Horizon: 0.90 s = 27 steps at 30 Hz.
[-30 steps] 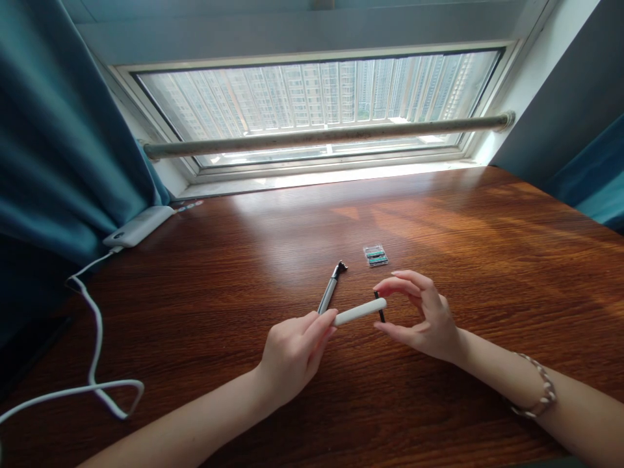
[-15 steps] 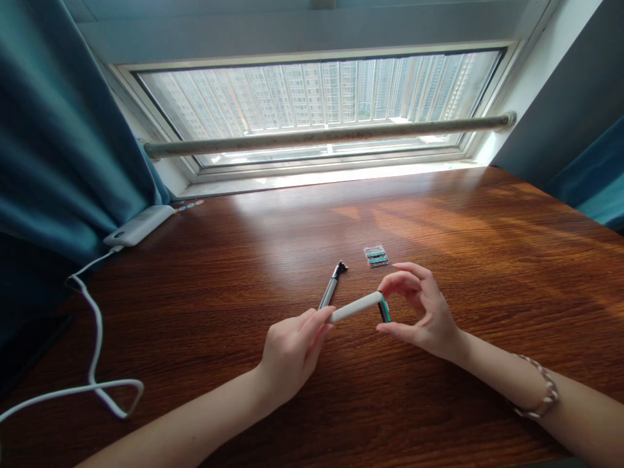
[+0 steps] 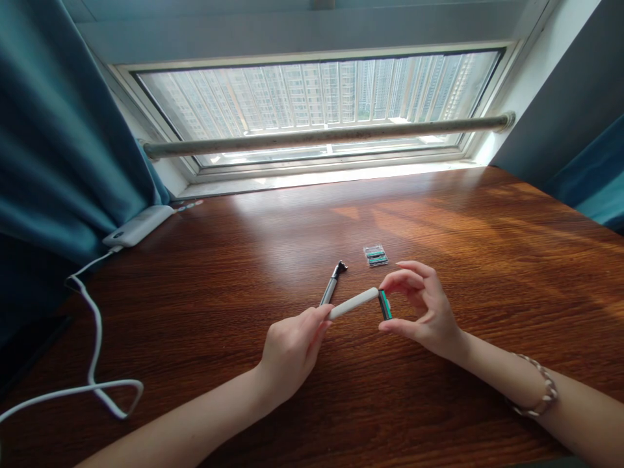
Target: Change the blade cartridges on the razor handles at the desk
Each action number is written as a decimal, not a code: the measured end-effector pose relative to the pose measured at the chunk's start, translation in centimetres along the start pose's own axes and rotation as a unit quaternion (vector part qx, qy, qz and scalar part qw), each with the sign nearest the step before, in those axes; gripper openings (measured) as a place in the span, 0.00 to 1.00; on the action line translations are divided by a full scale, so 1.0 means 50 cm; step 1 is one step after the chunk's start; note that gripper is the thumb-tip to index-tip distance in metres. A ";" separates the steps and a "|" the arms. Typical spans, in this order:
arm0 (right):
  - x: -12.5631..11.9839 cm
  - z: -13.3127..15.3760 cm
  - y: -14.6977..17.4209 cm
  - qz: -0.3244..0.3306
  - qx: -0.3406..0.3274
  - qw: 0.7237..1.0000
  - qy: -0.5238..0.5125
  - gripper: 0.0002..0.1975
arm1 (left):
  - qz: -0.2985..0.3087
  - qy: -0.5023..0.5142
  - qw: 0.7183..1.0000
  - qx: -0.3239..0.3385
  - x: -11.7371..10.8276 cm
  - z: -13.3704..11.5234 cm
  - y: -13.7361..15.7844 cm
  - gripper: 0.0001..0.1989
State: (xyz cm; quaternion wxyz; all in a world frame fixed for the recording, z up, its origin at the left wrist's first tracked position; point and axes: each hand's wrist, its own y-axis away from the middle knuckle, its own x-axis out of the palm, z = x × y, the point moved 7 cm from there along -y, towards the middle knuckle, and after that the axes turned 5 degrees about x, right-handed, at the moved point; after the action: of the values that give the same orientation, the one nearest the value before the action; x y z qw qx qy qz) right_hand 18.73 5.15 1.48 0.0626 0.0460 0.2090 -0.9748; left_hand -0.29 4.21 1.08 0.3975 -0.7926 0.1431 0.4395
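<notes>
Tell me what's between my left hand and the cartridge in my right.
In the head view, a white handle spans that stretch, from the left hand to the cartridge.

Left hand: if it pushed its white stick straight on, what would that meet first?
Probably the black-and-green piece held by the right hand; the white stick ends right beside it, though depth is unclear.
</notes>
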 end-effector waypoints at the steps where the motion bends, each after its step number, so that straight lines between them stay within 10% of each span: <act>1: -0.002 -0.001 -0.001 -0.005 0.003 1.000 -0.005 0.39 | 0.000 0.003 1.000 0.004 0.000 -0.001 0.000 0.12; 27: -0.019 -0.010 -0.008 -0.062 0.020 0.997 -0.032 0.37 | 0.031 0.052 0.997 0.050 0.009 -0.015 0.004 0.14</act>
State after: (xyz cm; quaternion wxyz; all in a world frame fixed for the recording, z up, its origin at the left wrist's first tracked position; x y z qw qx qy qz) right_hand 19.65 5.84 1.29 0.0080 0.0035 0.1901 -0.9817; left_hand 0.29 3.56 0.85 0.4148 -0.7886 0.2103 0.4021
